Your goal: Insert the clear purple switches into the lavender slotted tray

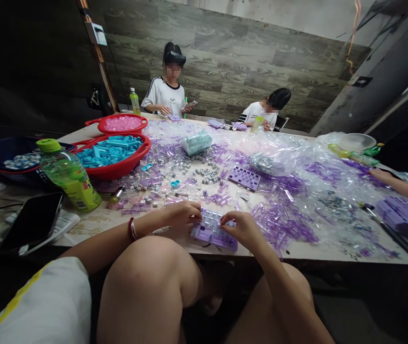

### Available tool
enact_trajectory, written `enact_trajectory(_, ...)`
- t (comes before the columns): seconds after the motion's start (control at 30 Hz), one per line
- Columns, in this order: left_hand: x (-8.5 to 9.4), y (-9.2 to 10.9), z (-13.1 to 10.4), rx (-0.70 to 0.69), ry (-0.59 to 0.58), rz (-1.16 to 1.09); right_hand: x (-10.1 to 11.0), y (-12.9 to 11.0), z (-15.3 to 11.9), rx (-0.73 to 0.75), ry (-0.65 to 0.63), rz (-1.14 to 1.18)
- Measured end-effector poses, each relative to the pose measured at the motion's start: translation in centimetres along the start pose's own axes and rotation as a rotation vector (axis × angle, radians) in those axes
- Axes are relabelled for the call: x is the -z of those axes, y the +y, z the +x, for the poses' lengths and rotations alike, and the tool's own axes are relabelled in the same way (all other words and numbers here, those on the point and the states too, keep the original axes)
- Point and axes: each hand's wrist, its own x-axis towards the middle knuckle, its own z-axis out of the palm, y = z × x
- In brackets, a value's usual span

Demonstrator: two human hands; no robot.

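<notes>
At the front edge of the table a purple keyboard-like panel lies tilted, with rows of small clear and bluish pieces set in it. My left hand is closed at the panel's upper left edge, its fingertips against it. Over the right side my right hand holds thumb and forefinger in a pinch; whatever is between them is too small to make out. Beyond the hands sits another purple panel with square holes. Loose clear purple pieces are heaped right of my right hand.
Red baskets hold blue pieces and pink pieces. A green drink bottle and a phone are at left. Plastic bags cover the back. Two people sit opposite; another person's arm reaches in near stacked purple panels.
</notes>
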Motion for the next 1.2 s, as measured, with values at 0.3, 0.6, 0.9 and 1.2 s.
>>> enact_trajectory(0.3,1.0,0.1,0.1,-0.011,0.127,-0.013,-0.6,-0.9,-0.1,0.152,0.110,-0.085)
enact_trajectory(0.6,1.5,0.3,0.3,-0.079,0.131,-0.046,-4.3,-2.4,0.5,0.329,0.299,0.101)
enact_trajectory(0.9,1.6,0.1,0.2,-0.037,0.088,-0.038,-5.6,-1.8,0.8,0.308,0.233,-0.026)
enact_trajectory(1.2,1.5,-0.1,0.2,-0.002,0.049,-0.032,-5.4,-1.8,1.1,0.319,0.199,-0.064)
